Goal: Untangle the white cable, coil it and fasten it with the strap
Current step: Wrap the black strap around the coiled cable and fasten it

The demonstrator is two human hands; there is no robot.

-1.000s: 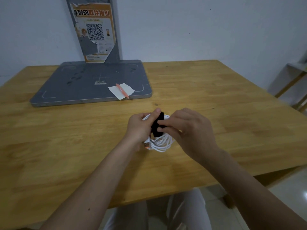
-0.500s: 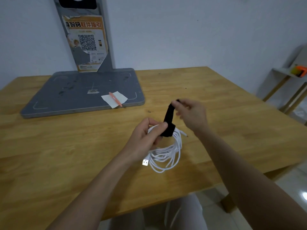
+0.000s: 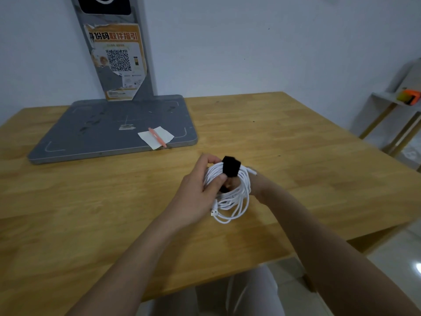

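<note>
Holding the coil up off the wooden table (image 3: 296, 156), both hands meet at its top. The left hand (image 3: 200, 190) grips the upper left of the white cable (image 3: 237, 197): thumb laid across the strands just under the black strap (image 3: 231, 168), fingers curled over the far side. The right hand (image 3: 256, 182) sits just right of the coil and mostly behind it; only its wrist and heel show, so whether its fingers grip anything cannot be told.

Coil reads as an elongated oval, long axis running from the strap at the far end down toward the viewer, tilted slightly right at the near end. Loops hang loose below the left hand. The USB plug (image 3: 214, 212) dangles at the coil's lower left, just beside the left wrist, pointing left. A second cable end (image 3: 251, 171) sticks out right of the strap, pointing right.

Against half a second ago: the strap then stood stretched up and right, its free end pinched in the right hand, well clear of the coil. That tail is gone now; the strap lies wrapped over the bundle, and the right hand has dropped in behind the coil.

Beyond the hands, up and left: a grey stand base (image 3: 109, 131) carrying a white paper slip (image 3: 159, 134) with an orange pen (image 3: 157, 140) across it.
</note>
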